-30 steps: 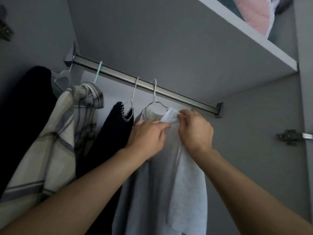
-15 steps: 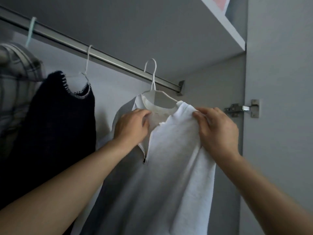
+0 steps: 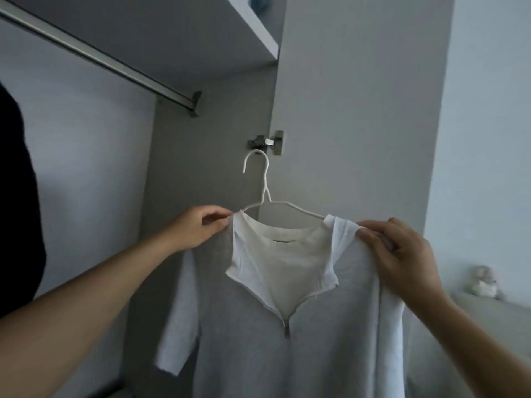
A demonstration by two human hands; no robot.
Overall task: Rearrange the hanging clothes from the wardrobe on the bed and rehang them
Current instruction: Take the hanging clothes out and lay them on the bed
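A light grey zip-neck top [image 3: 287, 349] with a white shirt inside it hangs on a white wire hanger [image 3: 265, 193]. The hanger is off the rail, its hook free in the air before the wardrobe's side panel. My left hand [image 3: 198, 228] pinches the top's left shoulder. My right hand [image 3: 402, 259] grips the right shoulder. The metal rail [image 3: 109, 63] runs across the upper left, bare in the stretch that shows. A dark garment [image 3: 17, 202] hangs at the far left edge.
A white shelf [image 3: 258, 33] sits above the rail. A metal door hinge [image 3: 265, 142] is fixed to the open wardrobe door behind the hanger. To the lower right, a small pale object [image 3: 484, 281] rests on a grey surface.
The hanger with the grey top has come off the rail and moved right and down, out of the wardrobe. My hands have spread apart to its two shoulders. The view has swung right.
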